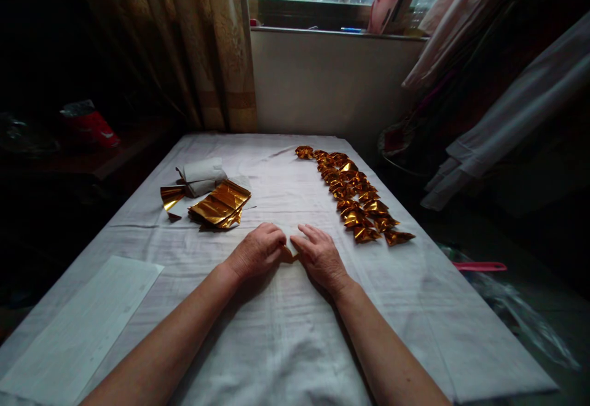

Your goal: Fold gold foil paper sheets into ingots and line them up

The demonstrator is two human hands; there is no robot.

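Around the person's two hands, left hand [260,249] and right hand [320,258], with one small piece of paper [290,252] between them, taken as the clock's centre: at two o'clock, two rows of folded gold-foil pieces [353,218], upwards of fifteen, overlapping too closely for an exact count; at ten, one stack of gold-foil sheets [221,203], its layers uncountable, and one white bundle [207,172]; between nine and ten, one loose foil strip [172,196]; at eight, one large white sheet [83,332]; at one, one pink cup [381,13]; at eleven, one curtain [207,43].
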